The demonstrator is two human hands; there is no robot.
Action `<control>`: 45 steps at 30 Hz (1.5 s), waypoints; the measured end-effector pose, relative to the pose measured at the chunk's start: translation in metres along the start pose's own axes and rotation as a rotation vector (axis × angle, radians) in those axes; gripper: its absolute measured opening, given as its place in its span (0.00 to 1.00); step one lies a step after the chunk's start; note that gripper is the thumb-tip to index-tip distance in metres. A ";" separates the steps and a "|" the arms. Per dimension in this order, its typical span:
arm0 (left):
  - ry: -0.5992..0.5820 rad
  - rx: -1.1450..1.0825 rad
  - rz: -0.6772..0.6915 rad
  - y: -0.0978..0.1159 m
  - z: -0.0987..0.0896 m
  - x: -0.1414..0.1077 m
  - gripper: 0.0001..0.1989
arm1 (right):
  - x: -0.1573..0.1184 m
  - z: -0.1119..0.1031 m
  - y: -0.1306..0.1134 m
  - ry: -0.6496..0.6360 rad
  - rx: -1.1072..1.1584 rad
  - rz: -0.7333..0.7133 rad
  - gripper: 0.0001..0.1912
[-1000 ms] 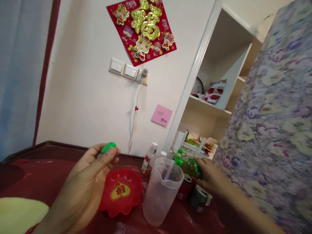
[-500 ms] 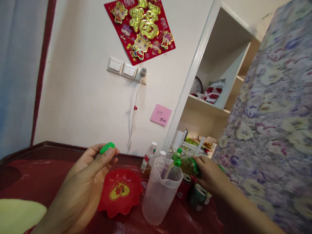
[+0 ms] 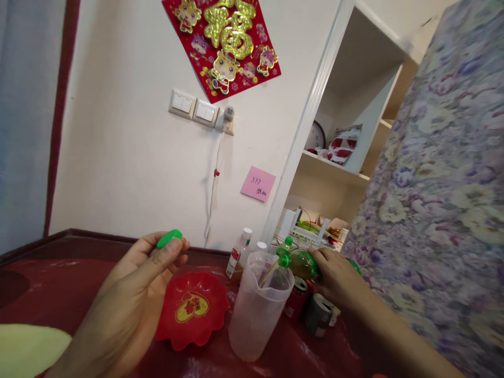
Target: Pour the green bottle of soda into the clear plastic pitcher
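Head view: pinched green cap (image 3: 169, 238) between thumb and fingers of left hand (image 3: 129, 294), raised above table (image 3: 43, 294), near red plate (image 3: 199, 331). Gripped green bottle (image 3: 301, 264) in right hand (image 3: 338, 275), palm over body, tipped nearly flat with neck aimed left at mouth of clear pitcher (image 3: 255, 323). Saw thin pale stream running from neck into pitcher; could not tell neck touching rim or just above it. Found pitcher upright on table, just right of plate, between both hands. Spotted red can (image 3: 296, 300) and dark can (image 3: 318, 315) below bottle, right of pitcher, both upright. Noted labeled bottle (image 3: 235, 260) with white cap behind pitcher, plus second white cap (image 3: 261, 245) beside it, mostly hidden below. Marked pink note (image 3: 258, 184) on wall (image 3: 129, 173). Glimpsed pale yellow item (image 3: 31, 346) at lower left, cut off by edge.
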State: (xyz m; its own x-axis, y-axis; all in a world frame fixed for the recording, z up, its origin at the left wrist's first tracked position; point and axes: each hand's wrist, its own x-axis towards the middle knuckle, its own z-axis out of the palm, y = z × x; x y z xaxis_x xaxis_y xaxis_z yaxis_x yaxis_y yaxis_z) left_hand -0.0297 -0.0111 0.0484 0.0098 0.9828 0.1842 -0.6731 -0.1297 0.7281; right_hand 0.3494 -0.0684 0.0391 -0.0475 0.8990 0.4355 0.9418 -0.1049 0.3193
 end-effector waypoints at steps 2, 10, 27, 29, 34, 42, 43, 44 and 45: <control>0.001 0.006 0.005 0.000 0.000 0.000 0.22 | 0.000 0.000 0.001 0.019 -0.024 -0.012 0.31; -0.012 0.004 0.022 -0.001 0.000 0.001 0.19 | 0.000 -0.002 0.003 0.099 -0.107 -0.075 0.31; -0.021 0.007 0.076 -0.003 -0.003 0.003 0.16 | 0.004 -0.007 0.003 0.160 -0.230 -0.127 0.28; -0.025 0.006 0.076 -0.003 -0.003 0.003 0.16 | 0.006 -0.009 0.002 0.164 -0.248 -0.133 0.28; -0.024 0.006 0.077 -0.003 -0.003 0.004 0.15 | 0.010 -0.016 0.000 0.180 -0.307 -0.150 0.26; -0.044 -0.007 0.078 -0.001 -0.005 0.004 0.13 | 0.017 -0.026 -0.005 0.196 -0.371 -0.206 0.27; -0.047 -0.007 0.080 -0.001 -0.004 0.003 0.13 | 0.018 -0.027 -0.006 0.198 -0.380 -0.214 0.27; -0.050 -0.006 0.082 0.000 -0.004 0.003 0.12 | 0.018 -0.028 -0.007 0.201 -0.391 -0.219 0.27; -0.052 -0.005 0.081 0.000 -0.004 0.003 0.12 | 0.018 -0.029 -0.008 0.203 -0.403 -0.223 0.27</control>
State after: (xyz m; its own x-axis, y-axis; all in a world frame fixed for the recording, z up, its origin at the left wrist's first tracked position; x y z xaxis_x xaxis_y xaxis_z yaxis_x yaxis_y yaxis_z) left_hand -0.0322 -0.0079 0.0462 -0.0071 0.9610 0.2765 -0.6771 -0.2081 0.7059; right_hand 0.3311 -0.0636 0.0690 -0.3342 0.8215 0.4620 0.7002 -0.1117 0.7051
